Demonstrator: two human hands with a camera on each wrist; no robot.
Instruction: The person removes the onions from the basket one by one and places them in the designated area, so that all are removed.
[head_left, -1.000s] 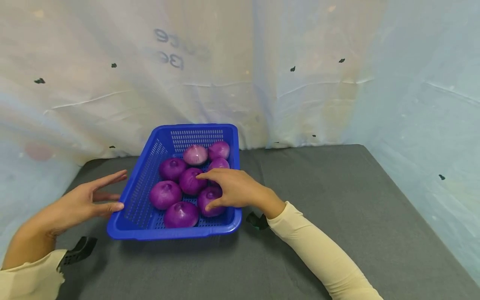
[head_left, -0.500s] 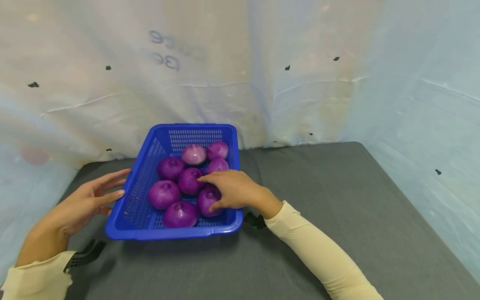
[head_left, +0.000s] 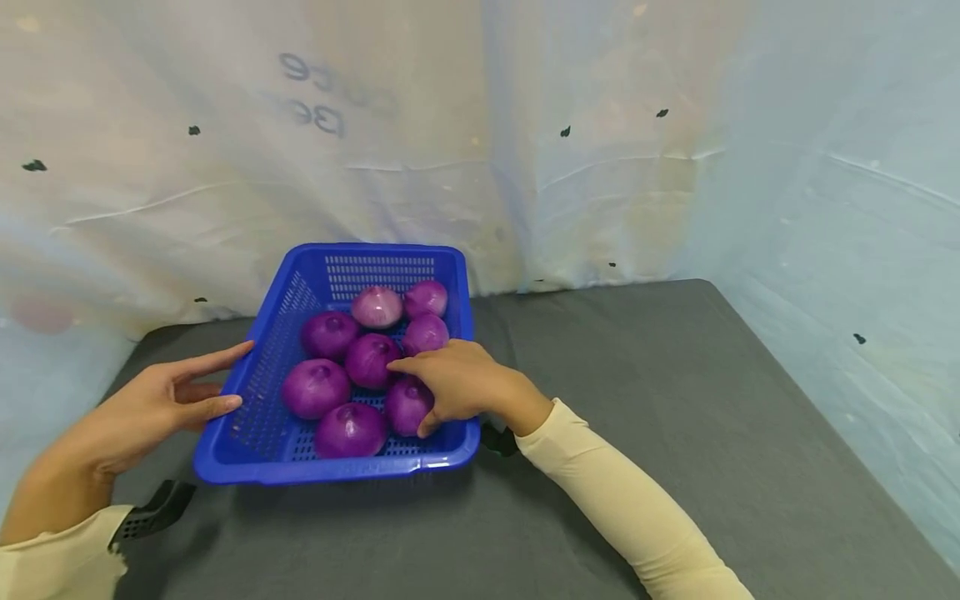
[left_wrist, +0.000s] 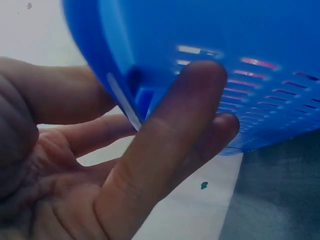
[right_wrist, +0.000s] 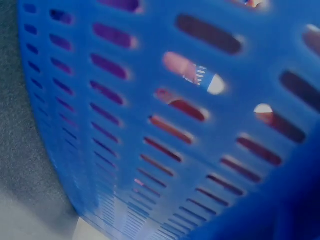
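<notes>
In the head view a blue plastic basket stands on the table with several purple red onions in it. My left hand is at the basket's left rim. In the left wrist view, the thumb lies at the rim and the fingers run along the outer slotted wall. My right hand reaches over the right rim, thumb and fingers around the front-right onion. Its index fingertip is right at the middle onion. The right wrist view shows mostly the basket's slotted wall, which hides that hand.
Behind the basket, a pale plastic sheet hangs along the back of the grey table and continues on the right side. A paler pink onion sits near the basket's back wall. Dark bands are on both wrists.
The head view has shifted slightly, so basket and hands appear farther left. The left thumb has moved up and back down along the rim. The right hand stays around the same onion.
</notes>
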